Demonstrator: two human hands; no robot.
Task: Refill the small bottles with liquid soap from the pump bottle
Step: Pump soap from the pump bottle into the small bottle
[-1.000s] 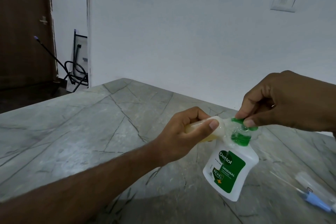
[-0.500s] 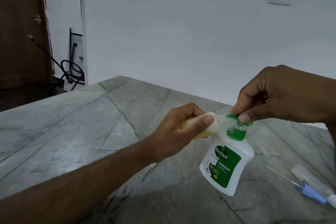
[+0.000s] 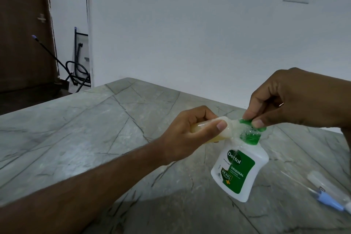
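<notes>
Filling is under way, not finished. The left hand (image 3: 187, 133) has its grip wrapped round a small bottle (image 3: 83, 131), thumb laid along the side, holding it tipped almost on its side with the mouth pushed up against the green pump head (image 3: 248, 129) of the pump bottle (image 3: 240, 169). The right hand (image 3: 296, 100) has its grip pinched on the top of that pump head, fingertips and thumb curled on it from above, so a press looks like the step in hand. Yellowish soap shows inside the small bottle, partly full as far as I can judge; the exact level is hidden by the fingers. Clear wet gel or foam smears where spout meets mouth, so some may be leaking outside. The pump bottle stands on the grey stone worktop (image 3: 95, 138) toward its right edge, leaning a bit, its body touched by neither hand; only its head is in the right grip. The small bottle is off the worktop, carried just left of the pump head and touching it. Near the right front corner lie a blue-tipped item (image 3: 329, 202) and a clear tube-like thing (image 3: 322, 184); can't tell if either is another bottle to refill. Left to do, by my guess: more pumps, cap this one, then any others.
</notes>
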